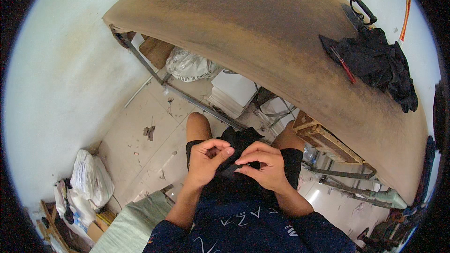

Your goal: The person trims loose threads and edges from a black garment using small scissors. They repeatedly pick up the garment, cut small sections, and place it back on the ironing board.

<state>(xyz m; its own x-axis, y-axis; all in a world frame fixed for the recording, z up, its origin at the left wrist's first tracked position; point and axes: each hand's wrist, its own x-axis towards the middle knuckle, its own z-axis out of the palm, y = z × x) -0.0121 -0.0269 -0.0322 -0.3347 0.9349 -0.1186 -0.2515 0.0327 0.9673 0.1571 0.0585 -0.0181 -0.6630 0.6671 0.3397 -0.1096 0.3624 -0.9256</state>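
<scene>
A piece of black cloth (240,139) lies bunched over my lap, between my knees and my hands. My left hand (205,161) is closed, thumb and fingers pinched together at the cloth's left side. On the other side, my right hand (266,165) pinches a dark fold of the same cloth between thumb and fingertips. The two sets of fingertips are close together but apart. Against my black shorts the cloth's lower outline is hard to make out, and anything smaller in the fingertips cannot be seen.
Ahead stands a large brown-covered table (225,18). On its right are a heap of black garments (375,58), red-handled scissors (346,68) and an iron (363,10). Beneath are stacked white sheets (234,91) and a plastic bag (187,64). White bags (91,178) sit at left.
</scene>
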